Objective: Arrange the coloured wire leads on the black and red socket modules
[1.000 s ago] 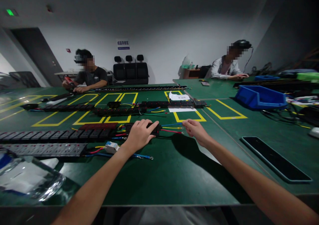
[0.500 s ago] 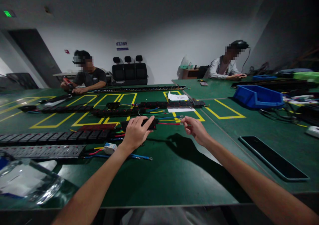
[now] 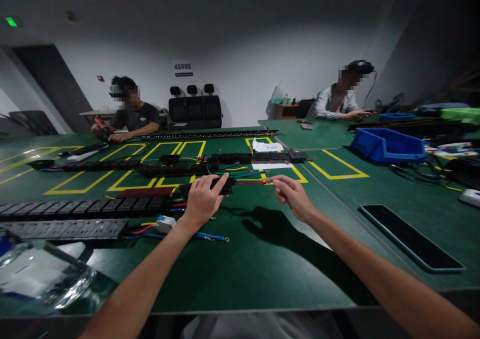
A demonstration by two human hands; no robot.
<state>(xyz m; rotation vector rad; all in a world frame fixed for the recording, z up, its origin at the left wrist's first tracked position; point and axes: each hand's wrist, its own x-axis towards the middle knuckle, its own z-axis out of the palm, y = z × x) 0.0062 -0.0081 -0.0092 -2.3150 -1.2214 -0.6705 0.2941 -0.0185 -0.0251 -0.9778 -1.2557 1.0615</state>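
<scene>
My left hand point(image 3: 204, 196) is wrapped over the end of a dark power strip point(image 3: 226, 186), its thumb lying along the top. From that end a red wire point(image 3: 249, 183) runs right to my right hand point(image 3: 290, 193), whose thumb and index finger pinch the ring terminal at its tip. A blue wire point(image 3: 249, 175) lies just behind the red one, its end free of my fingers. Left of my left hand, a black power strip point(image 3: 86, 206) and a grey power strip point(image 3: 67, 227) lie side by side with loose wire ends.
A phone point(image 3: 412, 236) lies at right, a blue bin point(image 3: 388, 145) behind it. A clear plastic bottle point(image 3: 48, 274) is at front left. More black strips point(image 3: 176, 169) lie across the table. Two people sit at the far side, one holding a red tool point(image 3: 101, 125).
Both hands have shifted slightly left with the strip. The red wire's end is now in my right fingertips, while the blue wire's end has dropped away from them.
</scene>
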